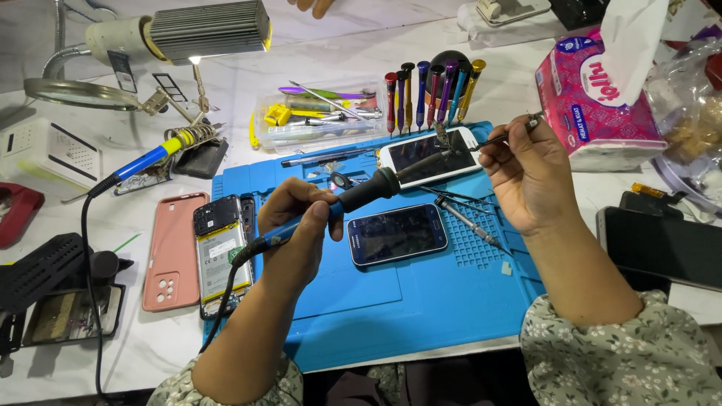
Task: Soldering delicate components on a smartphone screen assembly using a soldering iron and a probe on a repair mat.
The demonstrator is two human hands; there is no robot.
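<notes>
My left hand (297,225) grips a soldering iron (376,184) with a blue and black handle, its tip pointing right toward the white phone (429,156). My right hand (526,173) holds tweezers (492,139) whose tips meet the iron's tip just above the white phone's upper edge. A dark phone (396,234) lies face up on the blue work mat (421,293) between my hands. A thin screwdriver (466,222) rests on the mat under my right hand.
Left of the mat lie an opened phone showing its battery (222,252) and a pink case (173,252). A second soldering iron (147,162) sits in a stand. A screwdriver rack (432,90), parts tray (316,113), lamp (207,30), magnifier (71,92) and tissue pack (594,98) stand behind.
</notes>
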